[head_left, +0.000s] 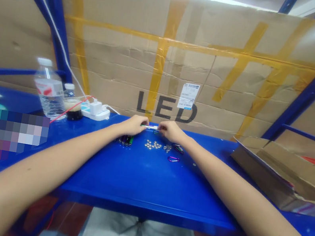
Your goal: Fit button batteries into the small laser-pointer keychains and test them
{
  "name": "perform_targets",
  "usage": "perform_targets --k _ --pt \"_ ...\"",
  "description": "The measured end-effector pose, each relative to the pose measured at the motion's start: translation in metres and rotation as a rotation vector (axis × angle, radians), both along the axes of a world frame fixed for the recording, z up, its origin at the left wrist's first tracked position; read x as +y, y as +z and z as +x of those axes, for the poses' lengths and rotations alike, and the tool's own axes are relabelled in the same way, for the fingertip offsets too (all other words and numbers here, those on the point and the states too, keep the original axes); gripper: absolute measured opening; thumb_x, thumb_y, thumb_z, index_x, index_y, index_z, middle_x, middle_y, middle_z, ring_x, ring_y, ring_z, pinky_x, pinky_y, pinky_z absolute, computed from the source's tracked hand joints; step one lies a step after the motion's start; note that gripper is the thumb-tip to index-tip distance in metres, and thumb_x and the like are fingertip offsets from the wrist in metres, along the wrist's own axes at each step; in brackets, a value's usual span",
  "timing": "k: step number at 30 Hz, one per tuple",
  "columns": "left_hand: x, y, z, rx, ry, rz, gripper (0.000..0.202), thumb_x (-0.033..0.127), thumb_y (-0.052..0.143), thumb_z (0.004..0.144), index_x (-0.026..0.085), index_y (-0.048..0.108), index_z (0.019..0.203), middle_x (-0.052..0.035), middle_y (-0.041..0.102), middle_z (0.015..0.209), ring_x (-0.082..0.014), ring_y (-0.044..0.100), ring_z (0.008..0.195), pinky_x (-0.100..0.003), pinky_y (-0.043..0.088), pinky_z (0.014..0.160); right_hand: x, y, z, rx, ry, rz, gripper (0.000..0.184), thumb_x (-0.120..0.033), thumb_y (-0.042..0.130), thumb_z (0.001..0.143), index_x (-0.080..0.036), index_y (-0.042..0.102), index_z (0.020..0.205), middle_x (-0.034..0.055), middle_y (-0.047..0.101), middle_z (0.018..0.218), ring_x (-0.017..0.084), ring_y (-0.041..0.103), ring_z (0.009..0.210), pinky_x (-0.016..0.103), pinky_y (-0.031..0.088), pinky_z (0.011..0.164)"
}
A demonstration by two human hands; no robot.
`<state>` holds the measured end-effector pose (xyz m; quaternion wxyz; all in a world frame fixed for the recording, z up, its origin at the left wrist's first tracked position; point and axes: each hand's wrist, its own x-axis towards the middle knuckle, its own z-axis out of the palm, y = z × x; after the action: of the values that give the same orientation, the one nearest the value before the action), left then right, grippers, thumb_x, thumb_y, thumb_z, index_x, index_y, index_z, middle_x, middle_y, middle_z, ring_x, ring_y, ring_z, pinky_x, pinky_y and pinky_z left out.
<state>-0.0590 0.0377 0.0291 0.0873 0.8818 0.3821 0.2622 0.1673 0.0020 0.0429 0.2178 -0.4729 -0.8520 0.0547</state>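
Two hands, the left hand [135, 124] and the right hand [171, 130], pinch the ends of a thin silver tube [150, 126] just over the far part of the blue table [140, 183]; it looks light, hard and slippery, so gripping each end seems best.

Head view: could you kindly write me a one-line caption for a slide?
Left hand and right hand grip a slim silver tube above a blue table, near small silver discs.

Both forearms stretched forward, left hand [134, 125] and right hand [171, 131] nearly meeting, fingers curled (knuckles up).
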Motion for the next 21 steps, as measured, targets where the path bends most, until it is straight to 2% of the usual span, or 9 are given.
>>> perform_targets --k 6,10,16,21 --pt "-0.005 -0.002 0.005 0.037 -0.049 -0.026 0.020 0.027 0.054 0.089 0.018 0.066 0.103 -0.0080 0.072 0.106 -0.0228 0.066 0.096 -0.035 0.048 0.085 0.006 -0.014 0.005 -0.050 0.096 0.101 0.023 -0.004 0.056 0.085 -0.013 0.075 0.092 0.0092 0.072 0.093 0.018 0.062 0.084 0.029 0.045 0.081" --pt "-0.009 -0.004 0.011 0.061 -0.087 -0.006 0.021 0.029 0.053 0.091 0.019 0.068 0.103 -0.0080 0.073 0.104 -0.0224 0.066 0.095 -0.034 0.047 0.085 0.004 -0.015 0.007 -0.091 0.138 0.130 0.025 -0.004 0.052 0.088 -0.013 0.076 0.092 0.0093 0.069 0.091 0.017 0.060 0.081 0.028 0.045 0.079" --pt "-0.008 -0.007 0.018 0.127 -0.130 0.138 0.025 0.025 0.050 0.093 0.016 0.069 0.106 -0.0106 0.072 0.108 -0.0241 0.065 0.098 -0.035 0.047 0.087 0.004 -0.014 0.004 -0.168 0.172 0.153 0.026 -0.003 0.050 0.089 -0.010 0.075 0.092 0.0105 0.065 0.090 0.017 0.056 0.079 0.027 0.042 0.075" --pt "-0.006 -0.007 0.021 0.186 -0.149 0.239 0.029 0.024 0.046 0.094 0.017 0.071 0.107 -0.0110 0.069 0.100 -0.0231 0.064 0.092 -0.035 0.048 0.083 0.006 -0.017 0.002 -0.202 0.141 0.167 0.027 -0.003 0.049 0.090 -0.011 0.074 0.093 0.0092 0.063 0.089 0.015 0.054 0.077 0.025 0.040 0.073"
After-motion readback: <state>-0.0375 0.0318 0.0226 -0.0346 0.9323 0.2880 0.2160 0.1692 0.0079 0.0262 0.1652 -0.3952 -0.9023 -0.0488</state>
